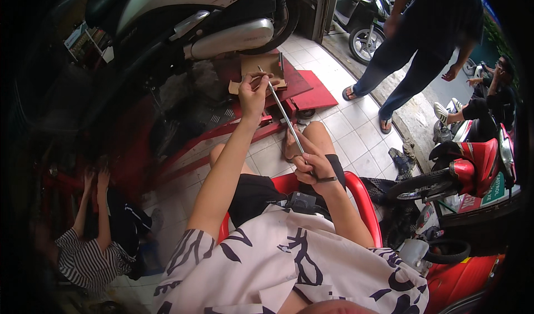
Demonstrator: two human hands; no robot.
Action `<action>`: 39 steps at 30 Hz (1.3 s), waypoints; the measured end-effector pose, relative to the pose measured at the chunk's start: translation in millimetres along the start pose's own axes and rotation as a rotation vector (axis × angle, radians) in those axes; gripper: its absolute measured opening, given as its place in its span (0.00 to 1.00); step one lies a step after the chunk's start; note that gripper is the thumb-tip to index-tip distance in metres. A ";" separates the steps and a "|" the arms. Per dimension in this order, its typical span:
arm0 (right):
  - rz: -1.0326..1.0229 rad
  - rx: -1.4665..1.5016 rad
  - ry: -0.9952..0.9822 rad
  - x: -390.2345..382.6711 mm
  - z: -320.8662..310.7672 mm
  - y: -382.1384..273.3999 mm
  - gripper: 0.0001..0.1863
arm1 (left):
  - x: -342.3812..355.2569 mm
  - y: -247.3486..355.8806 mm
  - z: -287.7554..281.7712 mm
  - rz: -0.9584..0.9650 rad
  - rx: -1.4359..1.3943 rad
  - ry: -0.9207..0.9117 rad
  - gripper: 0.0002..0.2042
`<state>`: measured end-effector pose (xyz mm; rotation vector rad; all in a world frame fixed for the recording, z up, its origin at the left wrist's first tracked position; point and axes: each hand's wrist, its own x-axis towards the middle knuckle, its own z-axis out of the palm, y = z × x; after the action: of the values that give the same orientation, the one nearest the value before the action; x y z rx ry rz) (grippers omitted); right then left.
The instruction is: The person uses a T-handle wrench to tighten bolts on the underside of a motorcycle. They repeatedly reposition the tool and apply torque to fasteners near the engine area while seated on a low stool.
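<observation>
A long, thin silver metal rod (285,115) slants across in front of me, its far end up over the lift and its near end by my lap. My left hand (253,94) is closed round the rod near its far end, with the tip poking out past the fingers. Lower down, my right hand (315,166) grips the near end; a dark piece shows beside it, and I cannot tell if it is a handle or a wristband. Just beyond my left hand lies an open cardboard box (266,63) on the red lift platform (297,87).
A motorbike (229,38) stands on the lift ahead. At the left a person in a striped shirt (94,258) reaches toward red metalwork. Another person in jeans (396,63) stands by the doorway. A red motorbike (467,164) is at the right. I sit on a red chair (364,203).
</observation>
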<state>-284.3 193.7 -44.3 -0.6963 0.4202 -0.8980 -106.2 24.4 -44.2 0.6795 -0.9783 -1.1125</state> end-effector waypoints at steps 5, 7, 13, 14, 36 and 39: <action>-0.038 -0.064 0.048 2.5 0.8 -2.4 0.37 | -7.4 -11.7 8.2 -0.046 0.048 -0.013 0.15; -0.059 -0.099 0.139 -0.1 -4.5 -5.4 0.38 | -22.1 -19.5 28.5 -0.199 -0.035 -0.061 0.21; 0.078 -0.351 0.083 -4.1 -13.2 -3.1 0.39 | -61.3 -29.5 0.9 -0.199 -0.085 0.037 0.30; 0.093 -0.363 0.046 -3.8 -18.6 1.8 0.38 | -69.7 -35.6 -13.4 -0.172 -0.026 0.077 0.30; -0.001 -0.995 -0.174 -34.8 33.9 45.0 0.41 | -161.4 75.0 -45.5 0.098 0.636 0.429 0.18; -0.001 -1.054 -0.132 -43.5 46.8 30.9 0.43 | -155.1 83.2 -35.0 0.139 0.644 0.385 0.19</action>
<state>-263.4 260.1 -30.9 -1.7043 0.7802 -0.5774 -59.3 197.4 -34.8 1.2707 -1.0270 -0.4988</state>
